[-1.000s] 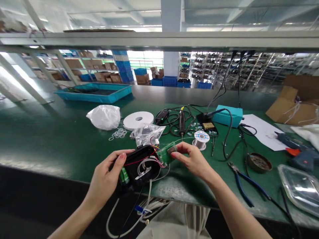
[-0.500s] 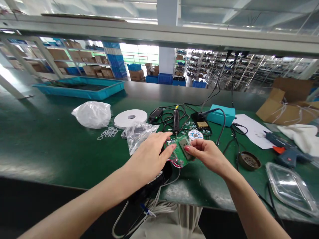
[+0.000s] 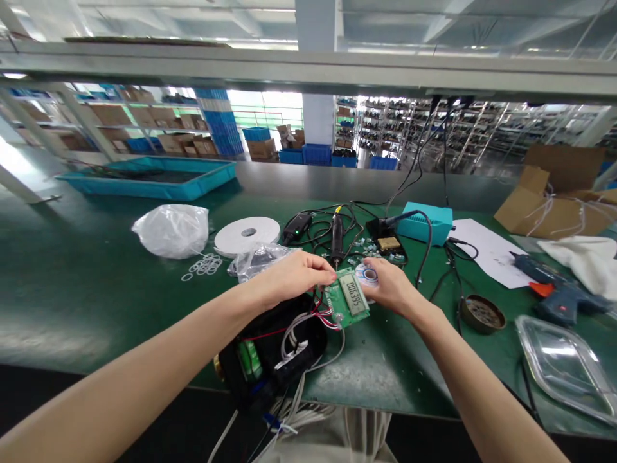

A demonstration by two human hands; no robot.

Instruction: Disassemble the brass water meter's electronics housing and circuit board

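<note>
A green circuit board with a lit number display (image 3: 348, 298) lies face up on the green workbench (image 3: 96, 283), gripped at its two sides. My left hand (image 3: 294, 275) pinches its left edge and my right hand (image 3: 388, 286) holds its right edge. Red and white wires run from the board into an open black housing (image 3: 272, 357) at the bench's front edge, with a green battery inside. A solder spool (image 3: 369, 275) peeks out behind my right hand.
Behind lie a clear plastic bag (image 3: 258, 258), a white tape roll (image 3: 247, 234), a white bag (image 3: 171, 229), small rings (image 3: 200, 265), an electric screwdriver (image 3: 336, 238), a teal soldering station (image 3: 427, 223). To the right: a round tin (image 3: 482, 313), glue gun (image 3: 554, 289), clear tray (image 3: 563, 363), cardboard box (image 3: 544, 209).
My left hand let go of the black housing and moved onto the board. The board was turned display side up and lowered onto the bench between both hands.
</note>
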